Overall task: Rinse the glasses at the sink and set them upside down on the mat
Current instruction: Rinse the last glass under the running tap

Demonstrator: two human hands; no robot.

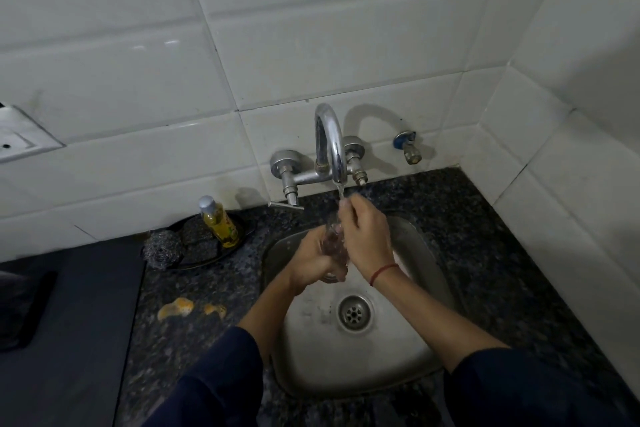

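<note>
A clear glass (331,242) is held over the steel sink (408,354), under a thin stream of water from the chrome tap (330,142). My left hand (313,262) grips the glass from the left, around its lower part. My right hand (365,236) presses on the glass from the right, with its fingers up at the rim where the water falls. Much of the glass is hidden between the two hands. The dark grey mat (72,329) lies on the counter at the far left.
A yellow soap bottle (220,222), a steel scrubber (163,248) and dark sponges sit on a black dish left of the sink. Orange peel scraps (176,308) lie on the speckled counter. White tiled walls close in behind and on the right.
</note>
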